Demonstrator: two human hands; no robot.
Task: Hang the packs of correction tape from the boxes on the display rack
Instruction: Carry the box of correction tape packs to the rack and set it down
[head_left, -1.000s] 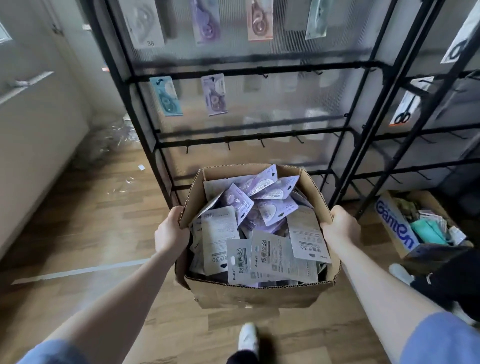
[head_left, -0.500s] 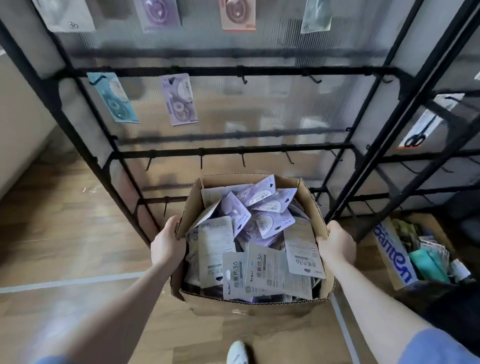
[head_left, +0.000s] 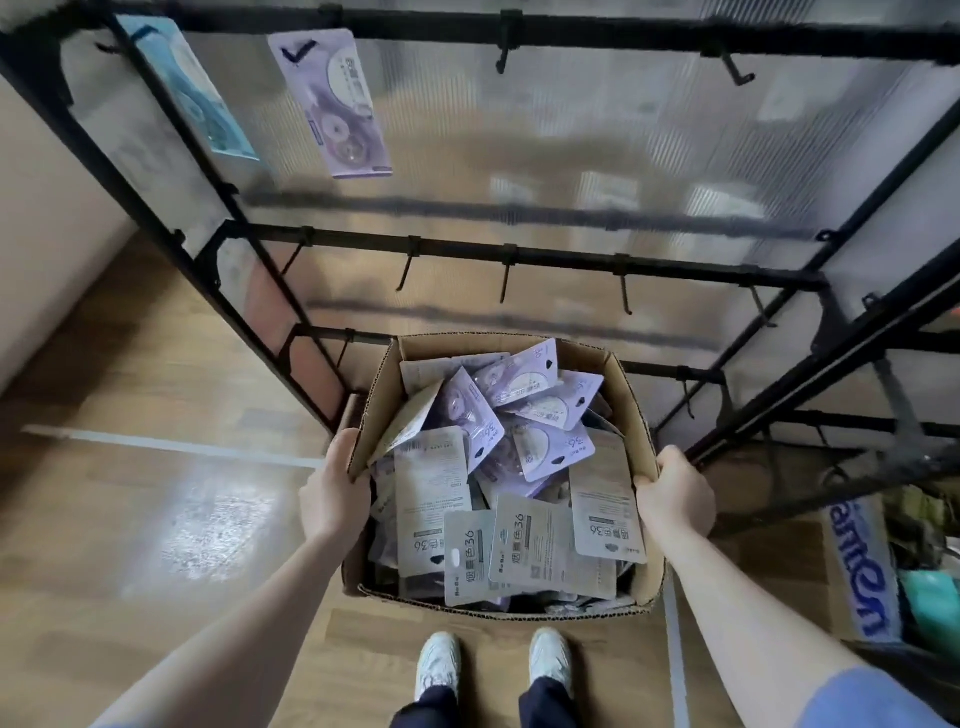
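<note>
We hold an open brown cardboard box (head_left: 631, 415) by its two side walls, just in front of the black metal display rack (head_left: 519, 257). Our left hand (head_left: 332, 499) grips the left flap of this box, fingers curled over its edge; our right hand (head_left: 675, 496) grips the right wall the same way. Inside the box lies a loose heap of flat correction tape packs (head_left: 493, 467), purple-fronted ones toward the far side and grey card backs printed "36" toward us. Above the box, the rack's nearest bar carries a row of bare black hooks (head_left: 506, 275). Higher up and to the left of the box, a purple pack (head_left: 332, 104) and a teal pack (head_left: 202, 98) hang from the top bar. Below the box we see our white shoes (head_left: 439, 665) on the wooden floor (head_left: 156, 519). To the right of the box stands a second cardboard carton with blue lettering (head_left: 862, 571).
</note>
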